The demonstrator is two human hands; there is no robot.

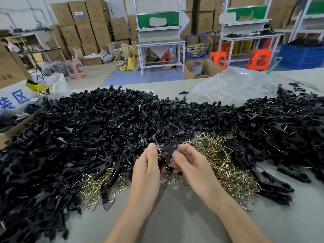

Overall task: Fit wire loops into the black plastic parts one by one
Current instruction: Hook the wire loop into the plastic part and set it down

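My left hand [147, 165] fingers pinch a wire loop [159, 151] and my right hand [188, 163] fingers grip the black plastic part [169, 152], above the loop pile [220, 165]. Both seem light. The wire is probably stiff and springy, so I'd hold the part's flat body.

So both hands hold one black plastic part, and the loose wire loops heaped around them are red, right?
Not red. The head view shows the heaped wire loops are brass-gold metal. Both the left hand and right hand do hold the black plastic part.
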